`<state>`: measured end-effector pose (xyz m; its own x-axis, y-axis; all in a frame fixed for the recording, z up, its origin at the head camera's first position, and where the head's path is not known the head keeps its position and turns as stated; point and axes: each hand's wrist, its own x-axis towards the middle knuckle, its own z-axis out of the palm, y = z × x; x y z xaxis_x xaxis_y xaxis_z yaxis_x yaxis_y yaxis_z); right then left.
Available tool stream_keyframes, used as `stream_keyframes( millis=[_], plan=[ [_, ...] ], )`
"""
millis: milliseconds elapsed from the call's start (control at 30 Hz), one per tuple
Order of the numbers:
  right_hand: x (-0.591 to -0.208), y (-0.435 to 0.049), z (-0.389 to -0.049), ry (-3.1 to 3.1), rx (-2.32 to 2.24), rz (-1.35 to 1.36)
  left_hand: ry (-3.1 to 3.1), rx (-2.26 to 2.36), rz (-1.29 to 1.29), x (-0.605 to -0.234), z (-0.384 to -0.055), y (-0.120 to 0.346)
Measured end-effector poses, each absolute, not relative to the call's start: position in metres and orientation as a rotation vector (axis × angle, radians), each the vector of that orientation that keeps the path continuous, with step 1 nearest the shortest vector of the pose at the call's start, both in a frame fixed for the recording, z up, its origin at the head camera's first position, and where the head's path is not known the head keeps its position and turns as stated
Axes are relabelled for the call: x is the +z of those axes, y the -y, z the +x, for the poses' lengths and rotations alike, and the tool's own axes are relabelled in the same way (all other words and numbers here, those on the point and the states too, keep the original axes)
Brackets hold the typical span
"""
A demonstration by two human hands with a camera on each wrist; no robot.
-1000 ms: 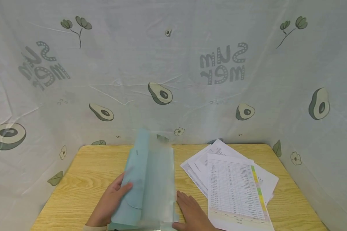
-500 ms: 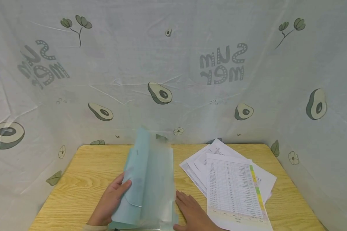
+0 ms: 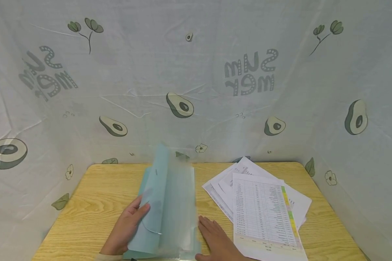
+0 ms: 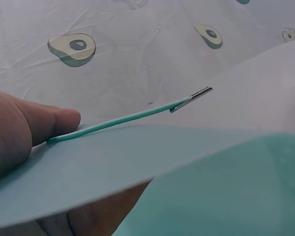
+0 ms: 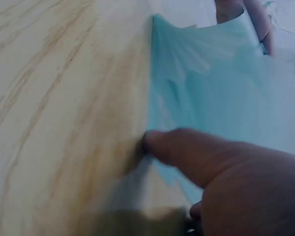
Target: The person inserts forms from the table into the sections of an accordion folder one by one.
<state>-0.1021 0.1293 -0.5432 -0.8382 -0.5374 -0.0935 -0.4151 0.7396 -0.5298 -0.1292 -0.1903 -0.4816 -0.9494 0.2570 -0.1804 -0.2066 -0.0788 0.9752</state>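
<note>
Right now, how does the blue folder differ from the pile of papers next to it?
The folder is pale blue-green, translucent plastic; the papers are white, opaque sheets printed with tables. The folder is open, its cover lifted by the left hand with the right hand flat at its right edge; the papers lie untouched. The folder is one piece; the papers are several fanned, overlapping sheets. Both rest on the wooden table.

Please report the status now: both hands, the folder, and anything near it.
Left hand holds the raised cover of the teal folder, thumb on top. Right hand flat on the table at the folder's right edge. Printed sheets lie right, apart.
</note>
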Motion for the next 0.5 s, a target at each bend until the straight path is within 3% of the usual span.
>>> stream_keyframes(
  millis=[233, 500],
  plan=[
    [-0.501, -0.178, -0.102, -2.827, -0.876, -0.389, -1.868, 2.104, 0.033, -0.483, -0.129, 0.186],
    [-0.490, -0.309, -0.118, -2.908, -0.630, 0.237, -1.905, 2.092, -0.009, -0.483, -0.130, 0.183]
  ],
)
